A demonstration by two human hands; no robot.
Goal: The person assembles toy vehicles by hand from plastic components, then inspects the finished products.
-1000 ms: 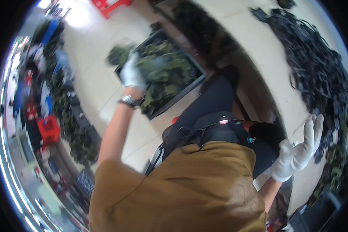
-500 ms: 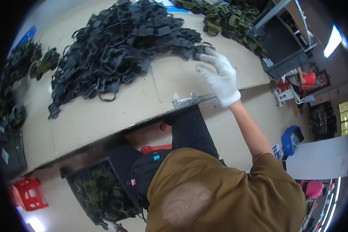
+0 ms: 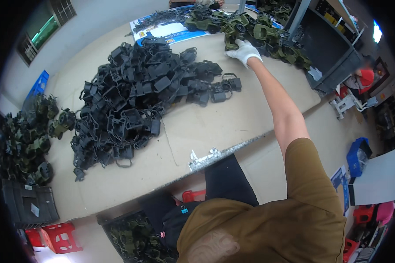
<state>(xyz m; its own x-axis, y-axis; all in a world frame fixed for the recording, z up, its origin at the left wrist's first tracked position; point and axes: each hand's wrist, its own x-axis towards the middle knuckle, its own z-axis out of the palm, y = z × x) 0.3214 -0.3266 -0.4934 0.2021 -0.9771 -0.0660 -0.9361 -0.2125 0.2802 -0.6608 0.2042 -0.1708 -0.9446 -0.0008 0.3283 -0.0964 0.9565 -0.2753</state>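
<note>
My right hand (image 3: 245,53), in a white glove, reaches across the table to a heap of dark green toy jeeps (image 3: 267,34) at the far right. Its fingers are closed about the near part of one green toy jeep (image 3: 231,40), and the glove partly covers it. Left of my outstretched arm lies a large pile of black plastic frame-like parts (image 3: 140,87), several of them spread toward the arm. My left hand is out of view.
More green toy jeeps (image 3: 26,140) are piled at the left, above a dark crate (image 3: 30,204). Another crate of green parts (image 3: 134,239) stands below the table edge (image 3: 202,164). A grey shelf (image 3: 324,48) borders the right side. A person's hands show at the far edge.
My right hand has moved farther across the table, from beside the black parts to the green jeeps, and closed on one. The view has shifted, showing more of the table's far side.
</note>
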